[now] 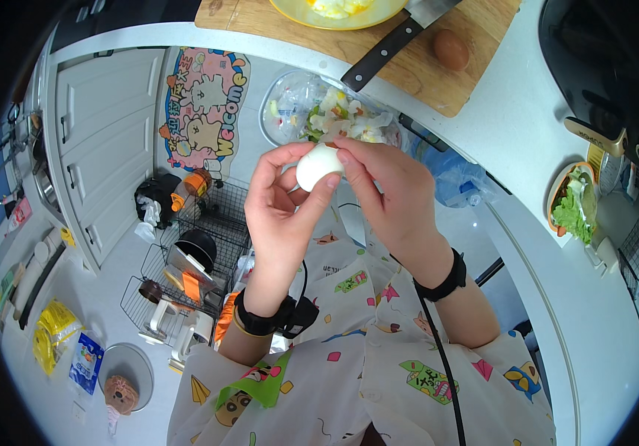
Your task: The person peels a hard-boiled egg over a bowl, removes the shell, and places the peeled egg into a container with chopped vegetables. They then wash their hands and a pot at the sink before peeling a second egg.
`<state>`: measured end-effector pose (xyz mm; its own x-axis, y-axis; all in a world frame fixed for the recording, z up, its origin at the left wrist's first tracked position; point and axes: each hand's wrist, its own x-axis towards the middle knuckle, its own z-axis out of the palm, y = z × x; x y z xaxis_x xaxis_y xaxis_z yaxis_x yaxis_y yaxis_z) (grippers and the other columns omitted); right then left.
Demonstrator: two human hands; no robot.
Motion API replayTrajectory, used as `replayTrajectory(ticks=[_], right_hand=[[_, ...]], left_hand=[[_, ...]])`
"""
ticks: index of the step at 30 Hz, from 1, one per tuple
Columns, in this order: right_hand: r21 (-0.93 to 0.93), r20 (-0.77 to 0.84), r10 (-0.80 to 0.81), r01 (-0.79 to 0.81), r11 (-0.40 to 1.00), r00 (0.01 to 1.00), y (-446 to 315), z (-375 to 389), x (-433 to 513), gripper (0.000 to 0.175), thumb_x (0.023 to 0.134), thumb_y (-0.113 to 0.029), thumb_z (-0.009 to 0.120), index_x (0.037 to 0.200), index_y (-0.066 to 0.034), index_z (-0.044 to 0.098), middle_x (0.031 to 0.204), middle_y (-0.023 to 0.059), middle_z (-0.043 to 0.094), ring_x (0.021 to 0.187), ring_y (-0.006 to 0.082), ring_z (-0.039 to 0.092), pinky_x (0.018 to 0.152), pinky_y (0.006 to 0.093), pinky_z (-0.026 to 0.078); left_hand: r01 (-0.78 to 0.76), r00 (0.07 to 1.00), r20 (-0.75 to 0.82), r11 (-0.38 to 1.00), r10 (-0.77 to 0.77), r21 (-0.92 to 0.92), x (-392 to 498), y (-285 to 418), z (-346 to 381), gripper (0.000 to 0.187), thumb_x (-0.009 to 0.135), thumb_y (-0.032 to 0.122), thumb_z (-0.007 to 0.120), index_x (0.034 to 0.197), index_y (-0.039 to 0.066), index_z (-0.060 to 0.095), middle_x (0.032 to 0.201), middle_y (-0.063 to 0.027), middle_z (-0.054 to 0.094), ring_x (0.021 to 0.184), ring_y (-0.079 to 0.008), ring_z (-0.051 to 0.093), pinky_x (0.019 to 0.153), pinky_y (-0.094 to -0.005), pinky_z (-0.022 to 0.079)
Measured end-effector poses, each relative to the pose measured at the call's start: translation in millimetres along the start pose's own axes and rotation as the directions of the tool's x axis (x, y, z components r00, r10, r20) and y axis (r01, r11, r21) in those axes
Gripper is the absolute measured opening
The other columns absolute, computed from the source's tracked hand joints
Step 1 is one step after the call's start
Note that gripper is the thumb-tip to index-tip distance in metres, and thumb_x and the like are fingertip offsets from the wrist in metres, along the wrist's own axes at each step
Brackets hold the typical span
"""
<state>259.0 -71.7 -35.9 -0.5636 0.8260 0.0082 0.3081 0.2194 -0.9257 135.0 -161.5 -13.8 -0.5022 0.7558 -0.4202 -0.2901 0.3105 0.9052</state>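
A mostly peeled boiled egg (319, 166) is held between both hands, above an open waste bin. My left hand (288, 195) cradles it from the left and below, thumb across its front. With thumb and fingertips, my right hand (386, 189) grips the egg's upper right side, where a small brown bit of shell shows. Scraps and peelings (353, 117) fill the bin underneath. On the wooden cutting board (319, 50) lie a brown unpeeled egg (451, 49) and a black-handled knife (384, 54). A yellow-rimmed plate (327, 22) with egg pieces stands beside the knife.
A white counter (511, 106) curves around to the right, bearing a black appliance (587, 72) and a bowl with lettuce (573, 206). At the left stand wire racks (146, 304) with a black pan (195, 249). A black cable (442, 357) hangs along my shirt.
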Motion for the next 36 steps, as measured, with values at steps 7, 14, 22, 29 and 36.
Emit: replayTrajectory(ticks=[7, 14, 22, 29, 36], right_hand=[[-0.145, 0.008, -0.165, 0.164, 0.976, 0.986, 2.8, 1.1, -1.1, 0.023, 0.088, -0.005, 0.073, 0.11, -0.0024, 0.064, 0.083, 0.0125, 0.066, 0.072, 0.0293, 0.066, 0.06, 0.038, 0.053], [-0.054, -0.023, -0.059, 0.058, 0.997, 0.998, 1.7, 2.2, -5.7, 0.021, 0.088, -0.002, 0.072, 0.107, -0.0023, 0.063, 0.085, 0.0129, 0.066, 0.076, 0.03, 0.066, 0.061, 0.0387, 0.053], [-0.088, -0.034, -0.051, 0.048, 0.995, 0.998, 23.6, 14.4, -2.6, 0.016, 0.093, -0.007, 0.069, 0.107, 0.0002, 0.07, 0.103, 0.0142, 0.071, 0.085, 0.0325, 0.069, 0.077, 0.0398, 0.055], [0.242, 0.049, 0.215, -0.221, 0.945, 0.975, 2.7, 9.2, -8.2, 0.016, 0.094, -0.011, 0.071, 0.105, 0.0009, 0.072, 0.103, 0.0125, 0.07, 0.086, 0.0267, 0.069, 0.079, 0.0344, 0.056], [0.085, -0.048, 0.06, -0.055, 0.995, 0.997, 1.6, 12.1, -6.2, 0.018, 0.092, -0.012, 0.074, 0.104, 0.0001, 0.072, 0.1, 0.0127, 0.069, 0.082, 0.0272, 0.069, 0.071, 0.0353, 0.055]], left_hand=[[0.01, 1.0, 0.017, 0.999, -0.009, -0.032, -1.7, -0.5, -2.4, 0.042, 0.092, -0.008, 0.072, 0.129, -0.001, 0.053, 0.118, -0.0128, 0.072, 0.11, -0.0128, 0.067, 0.091, -0.0242, 0.055], [0.085, 0.996, 0.03, 0.987, -0.081, -0.137, -1.6, -0.9, -8.1, 0.036, 0.096, -0.004, 0.067, 0.13, -0.003, 0.054, 0.122, -0.0143, 0.069, 0.111, -0.018, 0.069, 0.093, -0.0284, 0.058], [0.247, 0.967, 0.043, 0.893, -0.25, -0.376, 3.3, 1.3, -17.4, 0.028, 0.105, 0.006, 0.056, 0.131, -0.004, 0.053, 0.124, -0.0158, 0.068, 0.113, -0.0246, 0.069, 0.098, -0.0379, 0.06], [0.204, 0.974, -0.019, 0.918, -0.224, -0.34, 0.4, -9.7, -12.1, 0.031, 0.1, 0.003, 0.065, 0.129, 0.001, 0.054, 0.125, -0.0116, 0.068, 0.114, -0.0155, 0.065, 0.1, -0.0305, 0.052], [0.205, 0.972, -0.033, 0.909, -0.232, -0.364, -3.3, -11.0, -8.0, 0.036, 0.094, -0.003, 0.07, 0.127, 0.002, 0.054, 0.123, -0.0106, 0.068, 0.113, -0.015, 0.065, 0.099, -0.0298, 0.05]])
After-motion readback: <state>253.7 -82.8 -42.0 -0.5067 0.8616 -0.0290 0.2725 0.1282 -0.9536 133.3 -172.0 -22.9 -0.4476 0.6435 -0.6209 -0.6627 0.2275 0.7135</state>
